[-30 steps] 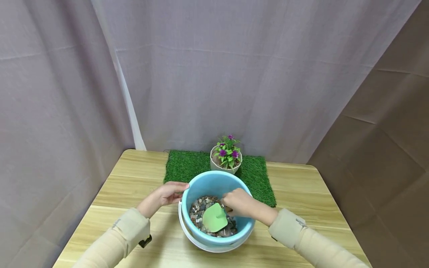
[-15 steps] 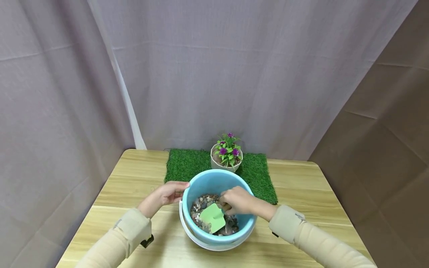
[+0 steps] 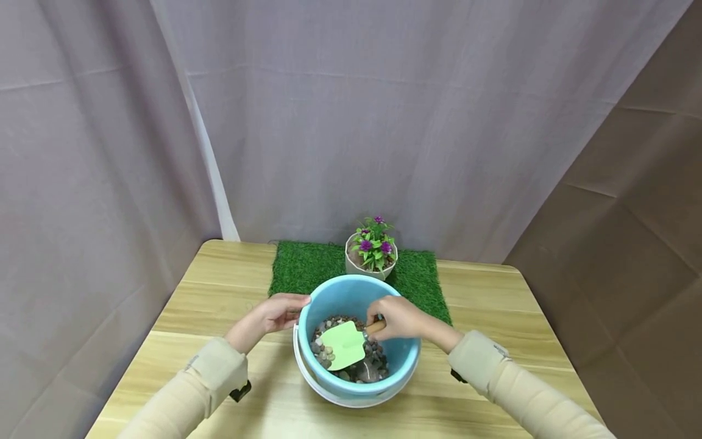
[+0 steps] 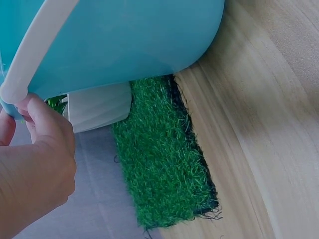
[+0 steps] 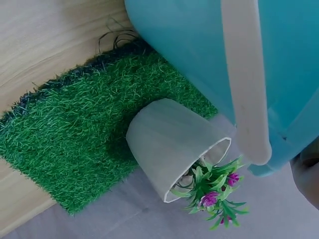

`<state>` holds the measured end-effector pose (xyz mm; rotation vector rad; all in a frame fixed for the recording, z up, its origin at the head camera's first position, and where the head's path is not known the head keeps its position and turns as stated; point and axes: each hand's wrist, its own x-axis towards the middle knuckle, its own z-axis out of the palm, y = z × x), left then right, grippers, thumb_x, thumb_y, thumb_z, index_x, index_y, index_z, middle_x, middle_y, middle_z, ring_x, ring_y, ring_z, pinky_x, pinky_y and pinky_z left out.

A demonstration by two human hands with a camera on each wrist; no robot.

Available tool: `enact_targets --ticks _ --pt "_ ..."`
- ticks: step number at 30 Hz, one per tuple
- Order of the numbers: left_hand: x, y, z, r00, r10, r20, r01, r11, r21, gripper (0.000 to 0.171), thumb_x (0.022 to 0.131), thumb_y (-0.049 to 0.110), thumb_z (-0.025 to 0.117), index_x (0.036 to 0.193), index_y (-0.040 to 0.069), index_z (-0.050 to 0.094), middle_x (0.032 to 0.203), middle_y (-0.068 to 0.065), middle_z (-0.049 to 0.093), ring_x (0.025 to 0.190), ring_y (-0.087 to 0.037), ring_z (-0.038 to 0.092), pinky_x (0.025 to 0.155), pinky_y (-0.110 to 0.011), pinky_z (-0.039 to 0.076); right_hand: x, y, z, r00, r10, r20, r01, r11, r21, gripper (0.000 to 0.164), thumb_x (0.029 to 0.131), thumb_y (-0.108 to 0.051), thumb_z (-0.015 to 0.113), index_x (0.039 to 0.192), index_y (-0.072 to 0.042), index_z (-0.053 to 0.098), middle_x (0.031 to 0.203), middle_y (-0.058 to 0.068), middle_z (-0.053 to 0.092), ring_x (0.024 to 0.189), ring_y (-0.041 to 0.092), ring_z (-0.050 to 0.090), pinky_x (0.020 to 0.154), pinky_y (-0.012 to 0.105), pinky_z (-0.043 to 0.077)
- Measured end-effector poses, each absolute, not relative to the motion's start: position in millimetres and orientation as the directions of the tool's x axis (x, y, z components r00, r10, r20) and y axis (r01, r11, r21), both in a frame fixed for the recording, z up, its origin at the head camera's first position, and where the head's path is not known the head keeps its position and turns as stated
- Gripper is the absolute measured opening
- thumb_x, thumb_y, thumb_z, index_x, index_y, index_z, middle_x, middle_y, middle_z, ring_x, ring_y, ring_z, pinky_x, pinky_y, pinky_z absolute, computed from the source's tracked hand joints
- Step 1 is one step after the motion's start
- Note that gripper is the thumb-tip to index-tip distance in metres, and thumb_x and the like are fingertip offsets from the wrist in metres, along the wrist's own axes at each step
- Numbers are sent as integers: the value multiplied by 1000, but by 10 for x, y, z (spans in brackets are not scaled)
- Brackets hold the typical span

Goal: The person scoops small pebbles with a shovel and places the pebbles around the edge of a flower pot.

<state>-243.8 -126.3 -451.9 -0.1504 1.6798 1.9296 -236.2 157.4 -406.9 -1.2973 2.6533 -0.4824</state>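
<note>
A light-blue bucket (image 3: 350,290) with a white handle stands at the front of the table, several pebbles (image 3: 378,360) across its bottom. My left hand (image 3: 276,313) pinches its rim on the left side; the left wrist view has those fingers (image 4: 42,117) right beside the end of the white handle (image 4: 37,50). Inside the bucket, my right hand (image 3: 401,317) grips the wooden grip of a small trowel with a light-green blade (image 3: 347,342). A few pebbles lie on the blade's left part. In the right wrist view, only a dark edge of the hand shows.
Behind the bucket, a white pot (image 3: 364,271) of purple flowers (image 3: 375,246) stands on a green artificial-grass mat (image 3: 307,268). The wooden table (image 3: 219,286) ends at a grey curtain (image 3: 329,140) at the back. Brown cloth (image 3: 620,256) hangs on the right.
The trowel has come up from the pebbles and tilted leftward, its wooden grip now showing and pebbles on its blade. My right hand rose slightly. My left hand stays at the rim.
</note>
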Motion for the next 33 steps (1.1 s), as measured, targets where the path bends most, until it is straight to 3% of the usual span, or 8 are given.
enact_targets --ticks 14,24,33 --pt "-2429 -1249 -4519 -836 320 -445 -483 -47 874 47 95 15 55 134 -9 42 75 5 64 66 -3 59 62 -11 56 -2423 1743 -3972 -645 -763 42 -708 577 -408 9 76 -20 76 79 -19 68 73 -11 62 58 -3 41 53 13 40" --pt "-2429 -1240 -4504 -833 318 -453 -492 -49 869 48 95 14 55 135 -8 42 72 6 63 65 -3 59 61 -11 56 -2474 1810 -3891 -681 -729 64 -675 591 -441 9 76 -20 77 79 -17 69 74 -9 64 59 3 47 52 14 41" --pt "-2432 -1244 -4505 -835 316 -451 -492 -58 869 48 95 14 55 135 -9 41 72 6 64 65 -3 59 61 -11 56 -2538 1894 -3878 -704 -707 72 -644 592 -486 9 77 -20 76 79 -15 69 72 -7 65 56 -1 44 49 15 42"
